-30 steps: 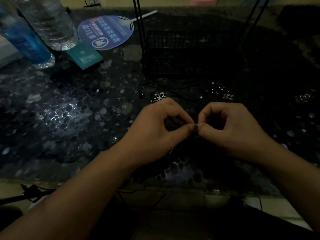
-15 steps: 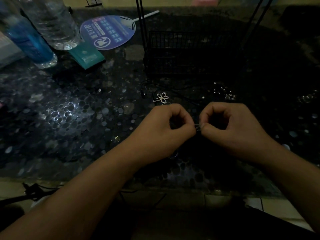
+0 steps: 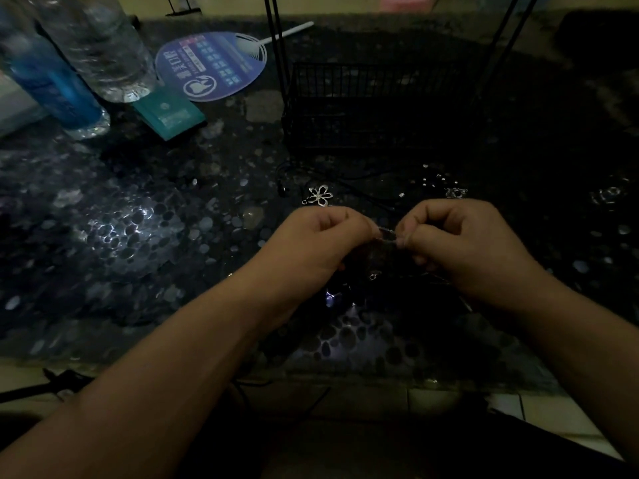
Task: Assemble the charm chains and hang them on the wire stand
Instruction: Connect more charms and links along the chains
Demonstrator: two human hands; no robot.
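Left hand [image 3: 321,236] and right hand [image 3: 460,240] pinch a chain [image 3: 386,233] | hands now slightly parted, chain newly visible between them | assembly ongoing; wire stand [image 3: 373,102] far, unused.

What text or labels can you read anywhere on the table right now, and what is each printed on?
Round hand fan: large white characters and small blocks of print, all too blurred to quote; a round white logo sits near its lower edge.
Teal box: a small emblem and lines of print, too small to read.
Blue bottle and clear bottle: no readable label.
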